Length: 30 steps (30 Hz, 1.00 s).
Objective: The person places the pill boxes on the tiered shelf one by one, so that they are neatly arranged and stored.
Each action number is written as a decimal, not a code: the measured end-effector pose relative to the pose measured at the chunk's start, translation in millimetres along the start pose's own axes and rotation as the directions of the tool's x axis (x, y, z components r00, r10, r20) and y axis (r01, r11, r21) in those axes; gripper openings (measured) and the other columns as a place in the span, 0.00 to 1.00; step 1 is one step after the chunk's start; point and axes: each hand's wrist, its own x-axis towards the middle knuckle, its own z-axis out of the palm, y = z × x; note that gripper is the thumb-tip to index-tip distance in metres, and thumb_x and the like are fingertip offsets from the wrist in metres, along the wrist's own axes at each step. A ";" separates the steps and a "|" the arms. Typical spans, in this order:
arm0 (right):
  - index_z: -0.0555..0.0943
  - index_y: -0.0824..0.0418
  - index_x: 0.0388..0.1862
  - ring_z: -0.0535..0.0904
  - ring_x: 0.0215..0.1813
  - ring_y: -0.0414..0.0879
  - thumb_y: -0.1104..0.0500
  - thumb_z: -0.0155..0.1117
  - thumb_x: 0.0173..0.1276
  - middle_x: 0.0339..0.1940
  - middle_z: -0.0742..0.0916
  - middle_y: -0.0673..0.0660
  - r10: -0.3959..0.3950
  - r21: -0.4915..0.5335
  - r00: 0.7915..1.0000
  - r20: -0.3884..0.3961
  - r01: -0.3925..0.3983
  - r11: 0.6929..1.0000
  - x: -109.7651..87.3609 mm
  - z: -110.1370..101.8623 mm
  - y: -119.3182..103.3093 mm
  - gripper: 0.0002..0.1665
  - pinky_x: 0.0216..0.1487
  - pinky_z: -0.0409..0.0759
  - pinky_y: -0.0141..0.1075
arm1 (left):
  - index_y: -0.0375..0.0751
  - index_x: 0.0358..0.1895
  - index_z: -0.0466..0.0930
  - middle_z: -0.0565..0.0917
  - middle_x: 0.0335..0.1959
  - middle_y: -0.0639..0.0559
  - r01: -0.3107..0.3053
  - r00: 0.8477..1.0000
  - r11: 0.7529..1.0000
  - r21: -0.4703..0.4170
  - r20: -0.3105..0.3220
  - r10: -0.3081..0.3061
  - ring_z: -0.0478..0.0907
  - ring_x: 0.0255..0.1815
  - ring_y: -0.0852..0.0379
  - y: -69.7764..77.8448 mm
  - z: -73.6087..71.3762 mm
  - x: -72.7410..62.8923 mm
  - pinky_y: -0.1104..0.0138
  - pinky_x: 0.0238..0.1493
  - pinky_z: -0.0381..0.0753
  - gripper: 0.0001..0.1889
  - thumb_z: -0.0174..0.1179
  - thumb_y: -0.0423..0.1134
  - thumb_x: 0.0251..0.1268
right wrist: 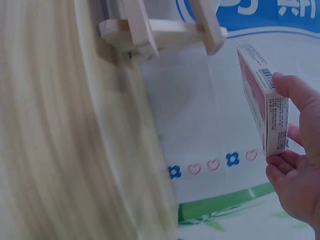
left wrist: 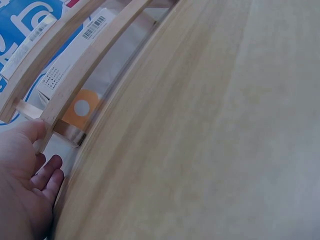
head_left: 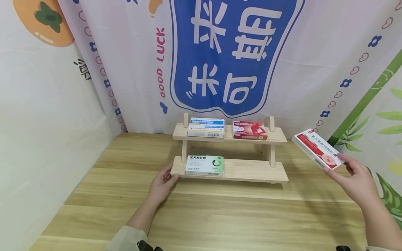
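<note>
In the head view my right hand [head_left: 361, 177] grips a white and red medicine box [head_left: 318, 148] by its near right end, held up to the right of a two-tier wooden display shelf [head_left: 251, 169]. The right wrist view shows thumb and fingers on opposite edges of this medicine box [right wrist: 265, 100]. My left hand [head_left: 161, 184] pinches the left end of the lower tier, its thumb on the front edge [left wrist: 37, 130]. A green and white medicine box [head_left: 204, 165] lies on that tier's left part, close to this hand.
On the upper tier lie a blue and white medicine box [head_left: 206, 128] at the left and a red medicine box [head_left: 249, 130] right of centre. The shelf stands toward the back of a wood-grain table [head_left: 220, 212]. A printed curtain [head_left: 141, 69] hangs behind it.
</note>
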 end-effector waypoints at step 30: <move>0.64 0.63 0.73 0.65 0.69 0.72 0.50 0.73 0.62 0.73 0.66 0.69 -0.255 0.139 0.953 0.164 0.234 0.962 -16.3 33.4 -76.2 0.46 0.46 0.59 0.04 | 0.30 0.71 0.62 0.66 0.72 0.34 -0.010 1.000 1.000 0.013 0.001 0.010 0.66 0.73 0.41 0.1 -0.6 -0.3 0.53 0.74 0.66 0.30 0.59 0.34 0.69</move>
